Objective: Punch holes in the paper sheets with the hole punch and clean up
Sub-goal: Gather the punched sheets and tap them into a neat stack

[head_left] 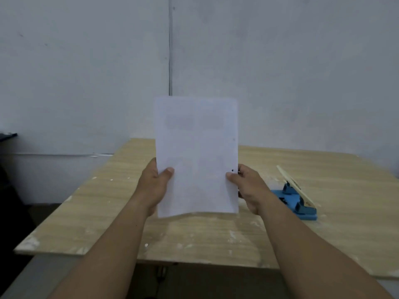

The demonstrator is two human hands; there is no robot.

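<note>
White paper sheets (196,152) stand upright above the middle of the wooden table (103,203), held by both side edges. My left hand (154,186) grips the left edge with the thumb on the front. My right hand (248,188) grips the right edge, and a small dark hole shows just above its thumb. A blue hole punch (295,201) with a pale raised lever rests on the table to the right of my right hand, apart from it.
Pale specks and worn patches dot the tabletop. A grey wall rises close behind the table. A dark object sits at the far left edge. The floor shows below the table's front edge.
</note>
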